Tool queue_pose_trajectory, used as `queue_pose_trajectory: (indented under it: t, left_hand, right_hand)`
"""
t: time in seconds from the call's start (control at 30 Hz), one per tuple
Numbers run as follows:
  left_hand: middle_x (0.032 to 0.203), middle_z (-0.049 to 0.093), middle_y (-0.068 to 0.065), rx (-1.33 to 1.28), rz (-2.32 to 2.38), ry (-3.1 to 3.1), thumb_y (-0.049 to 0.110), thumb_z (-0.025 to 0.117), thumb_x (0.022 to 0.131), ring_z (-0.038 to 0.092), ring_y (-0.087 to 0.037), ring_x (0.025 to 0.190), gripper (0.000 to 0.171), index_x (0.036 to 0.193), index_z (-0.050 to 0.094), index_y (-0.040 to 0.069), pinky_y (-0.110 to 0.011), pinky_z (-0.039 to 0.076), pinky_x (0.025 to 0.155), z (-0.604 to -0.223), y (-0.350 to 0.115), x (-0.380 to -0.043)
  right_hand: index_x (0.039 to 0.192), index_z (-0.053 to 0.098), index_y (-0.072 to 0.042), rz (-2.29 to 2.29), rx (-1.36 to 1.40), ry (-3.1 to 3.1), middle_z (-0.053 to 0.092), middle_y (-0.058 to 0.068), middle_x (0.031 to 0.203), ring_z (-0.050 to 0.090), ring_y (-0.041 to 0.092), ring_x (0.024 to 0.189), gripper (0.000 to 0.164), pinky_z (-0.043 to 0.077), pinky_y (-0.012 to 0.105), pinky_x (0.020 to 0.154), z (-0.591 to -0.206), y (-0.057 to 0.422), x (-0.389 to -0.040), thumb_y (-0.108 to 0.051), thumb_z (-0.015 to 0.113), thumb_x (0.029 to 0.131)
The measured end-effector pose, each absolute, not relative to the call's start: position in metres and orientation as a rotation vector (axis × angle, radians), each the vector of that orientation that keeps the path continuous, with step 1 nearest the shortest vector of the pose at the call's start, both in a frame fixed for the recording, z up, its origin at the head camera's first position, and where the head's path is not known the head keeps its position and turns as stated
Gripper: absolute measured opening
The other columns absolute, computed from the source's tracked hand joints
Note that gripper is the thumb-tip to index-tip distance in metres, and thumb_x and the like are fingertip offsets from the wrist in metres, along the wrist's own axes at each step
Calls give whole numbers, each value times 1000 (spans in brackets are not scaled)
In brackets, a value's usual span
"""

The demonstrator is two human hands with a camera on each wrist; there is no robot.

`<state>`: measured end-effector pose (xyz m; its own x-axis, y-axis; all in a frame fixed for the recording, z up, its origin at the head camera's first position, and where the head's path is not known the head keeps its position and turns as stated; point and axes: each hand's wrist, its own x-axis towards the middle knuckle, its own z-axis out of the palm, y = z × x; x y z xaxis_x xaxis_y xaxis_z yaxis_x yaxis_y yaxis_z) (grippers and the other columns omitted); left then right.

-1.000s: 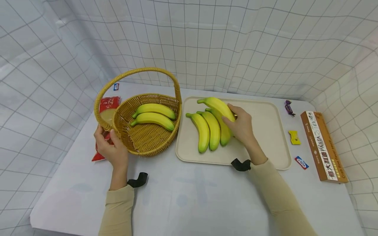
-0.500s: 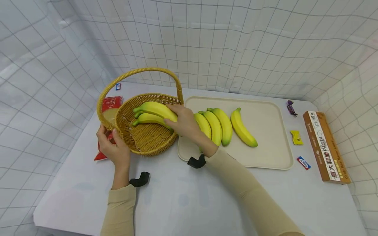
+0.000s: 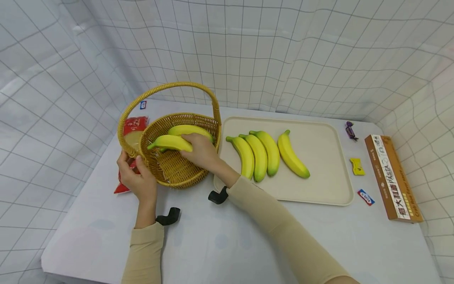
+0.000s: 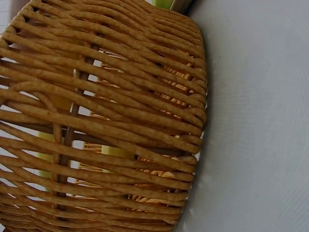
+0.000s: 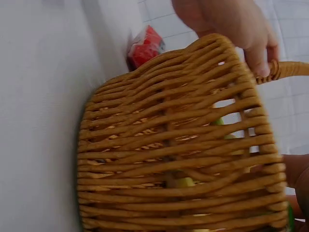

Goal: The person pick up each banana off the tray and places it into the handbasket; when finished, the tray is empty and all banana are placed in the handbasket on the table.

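A woven wicker basket with a tall arched handle stands at left of centre. My left hand grips it where the handle meets the rim; in the right wrist view, the fingers of that left hand curl at the handle's foot. Inside the basket, my right hand holds a yellow banana by its right end, stem to the left. Behind lies another banana, partly covered by the hand. A stem tip shows under the held one; the rest of that fruit is hidden. Wicker fills most of the left wrist view.
Right of the basket, a cream tray bears several bananas. Beyond it lie three wrapped sweets and a long pasta box. A red packet is partly behind the basket. Gridded white cloth surrounds the table.
My right hand has carried a banana from the tray leftward into the basket, then lower and toward its left side. My left hand keeps its grip on the basket.
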<state>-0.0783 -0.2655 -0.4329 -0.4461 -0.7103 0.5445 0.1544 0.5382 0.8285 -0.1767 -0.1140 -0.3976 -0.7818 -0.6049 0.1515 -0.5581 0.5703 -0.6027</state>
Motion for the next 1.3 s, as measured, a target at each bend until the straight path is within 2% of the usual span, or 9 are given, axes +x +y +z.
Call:
queue_pose_trajectory:
  t: [0.2,0.7,1.07,1.3]
  left_hand:
    - [127,61,-8,467,-1074,-1761,16,55,99,52,-1,108,35,132,54,3,-14,42,83,-433,-266,-78]
    - [124,62,-10,458,-1070,-1742,13,55,98,53,0,106,36,133,54,4,-13,42,80,-437,-267,-80]
    - [125,61,-11,471,-1065,-1748,13,54,99,53,0,106,36,133,53,4,-13,41,80,-436,-264,-79]
    - [126,60,-16,496,-1048,-1758,9,52,99,51,2,106,35,133,52,1,-13,40,80,-432,-261,-80]
  right_hand:
    - [137,57,-9,-872,-988,2722,64,6,132,61,16,113,49,49,28,90,-408,-123,-177,-25,66,91]
    - [137,57,-11,-645,-1035,2766,63,4,133,58,18,122,52,46,31,101,-413,-125,-174,-32,69,91]
    - [140,53,-7,-992,-1068,2709,57,8,140,51,22,131,53,38,30,110,-409,-112,-173,-29,67,93]
    - [140,52,-5,-1243,-1041,2664,55,11,142,48,25,134,55,36,34,112,-402,-77,-171,-27,68,92]
